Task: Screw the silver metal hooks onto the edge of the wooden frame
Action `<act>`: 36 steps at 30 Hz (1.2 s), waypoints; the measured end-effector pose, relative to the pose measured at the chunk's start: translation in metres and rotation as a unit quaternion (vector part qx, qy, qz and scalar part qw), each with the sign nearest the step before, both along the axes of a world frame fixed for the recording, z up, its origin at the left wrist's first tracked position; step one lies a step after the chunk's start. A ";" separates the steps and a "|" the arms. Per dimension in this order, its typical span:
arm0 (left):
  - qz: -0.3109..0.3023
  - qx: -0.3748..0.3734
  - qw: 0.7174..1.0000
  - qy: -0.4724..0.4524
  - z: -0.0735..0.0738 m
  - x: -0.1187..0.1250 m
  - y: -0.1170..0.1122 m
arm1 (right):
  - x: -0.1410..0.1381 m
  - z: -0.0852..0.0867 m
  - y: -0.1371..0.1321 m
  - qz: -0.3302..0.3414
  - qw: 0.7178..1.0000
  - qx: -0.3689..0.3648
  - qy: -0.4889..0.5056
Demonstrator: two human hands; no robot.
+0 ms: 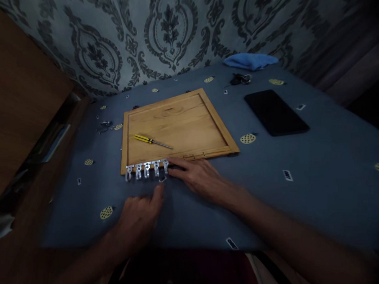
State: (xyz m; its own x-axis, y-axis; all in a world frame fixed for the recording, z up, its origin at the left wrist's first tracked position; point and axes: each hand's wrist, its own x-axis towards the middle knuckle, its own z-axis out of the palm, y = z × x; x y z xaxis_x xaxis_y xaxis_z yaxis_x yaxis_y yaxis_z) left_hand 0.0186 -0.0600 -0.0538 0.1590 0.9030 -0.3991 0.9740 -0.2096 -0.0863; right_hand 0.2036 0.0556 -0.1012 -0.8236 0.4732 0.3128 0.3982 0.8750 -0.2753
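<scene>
A wooden framed panel (177,124) lies flat on a blue patterned bed cover (300,184). A silver metal hook rack (147,168) rests along the panel's near edge. My right hand (197,173) lies flat by the rack's right end, fingers stretched out and touching it. My left hand (139,219) hovers just below the rack, loosely curled, with a finger pointing toward it. A yellow-and-black screwdriver (152,140) lies on the panel, above the rack.
A black tablet (275,112) lies at the right. Keys (241,79) and a blue cloth (251,61) sit at the far edge. Small metal parts (105,125) lie left of the panel. A wooden cabinet (18,101) stands at the left, patterned wallpaper behind.
</scene>
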 end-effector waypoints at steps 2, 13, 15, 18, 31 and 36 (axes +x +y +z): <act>-0.002 0.008 0.999 -0.039 0.000 -0.006 -0.007 | 0.000 0.000 0.000 0.001 1.000 0.005 0.000; -0.067 0.174 0.944 -0.274 -0.007 -0.025 -0.005 | -0.001 0.003 -0.001 -0.001 1.000 -0.001 -0.008; -0.073 0.166 0.932 -0.313 -0.006 -0.023 -0.008 | -0.001 0.002 0.000 0.001 1.000 -0.006 -0.002; -0.114 0.137 0.922 -0.345 -0.002 -0.019 -0.015 | -0.001 0.001 0.000 0.002 1.000 -0.004 0.000; -0.386 0.131 0.904 -0.125 0.006 0.004 -0.024 | 0.000 0.006 -0.001 -0.004 1.000 0.004 -0.001; -0.417 0.128 0.894 -0.102 0.012 0.009 -0.024 | 0.000 0.004 -0.001 -0.005 1.000 0.012 0.000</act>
State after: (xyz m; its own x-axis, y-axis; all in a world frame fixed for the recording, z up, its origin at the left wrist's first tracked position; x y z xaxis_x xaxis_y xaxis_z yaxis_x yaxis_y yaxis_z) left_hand 0.0275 -0.0845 -0.0422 0.8655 0.4944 -0.0810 0.4895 -0.8689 -0.0734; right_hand 0.2037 0.0548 -0.0974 -0.8193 0.4732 0.3238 0.4070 0.8777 -0.2531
